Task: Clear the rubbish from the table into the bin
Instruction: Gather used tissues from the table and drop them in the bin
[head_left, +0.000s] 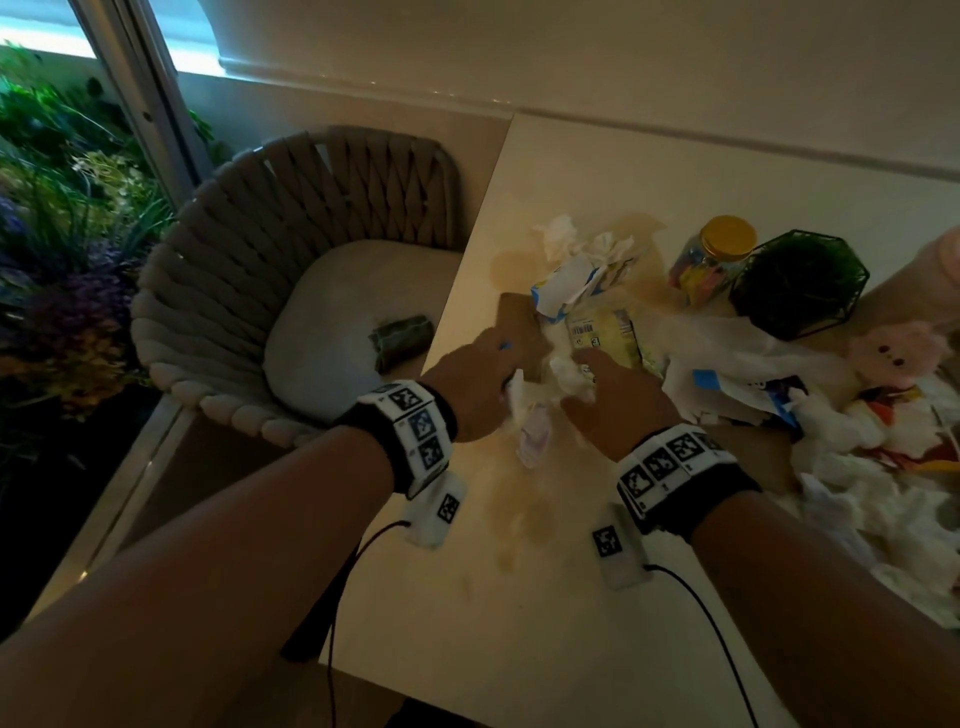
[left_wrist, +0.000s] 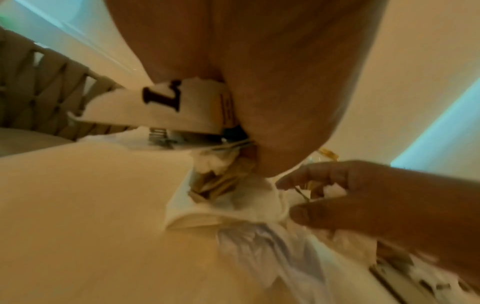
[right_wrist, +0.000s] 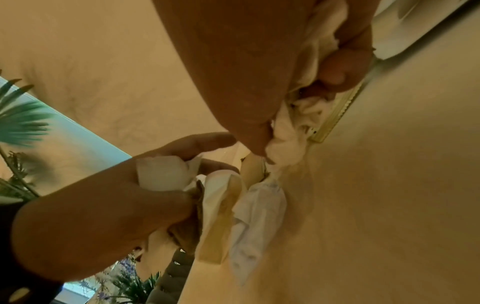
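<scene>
Rubbish lies heaped on the cream table (head_left: 519, 597): crumpled tissues (head_left: 563, 239), a torn blue-and-white carton (head_left: 566, 280) and a yellow packet (head_left: 608, 332). My left hand (head_left: 493, 364) grips a bundle of torn white card (left_wrist: 161, 107), tissue and brown paper. A pale wrapper (head_left: 535, 436) hangs below it. Close to the right, my right hand (head_left: 597, 384) has its fingers curled round a white tissue wad (right_wrist: 306, 115). In the right wrist view the left hand (right_wrist: 145, 185) holds its bundle (right_wrist: 166, 172). No bin is in view.
A woven chair (head_left: 291, 234) stands against the table's left edge. At the back right are a yellow-lidded jar (head_left: 711, 260), a green plant in a black wire holder (head_left: 800, 280) and a pink plush toy (head_left: 893, 353). More tissues and papers (head_left: 857, 467) cover the right side.
</scene>
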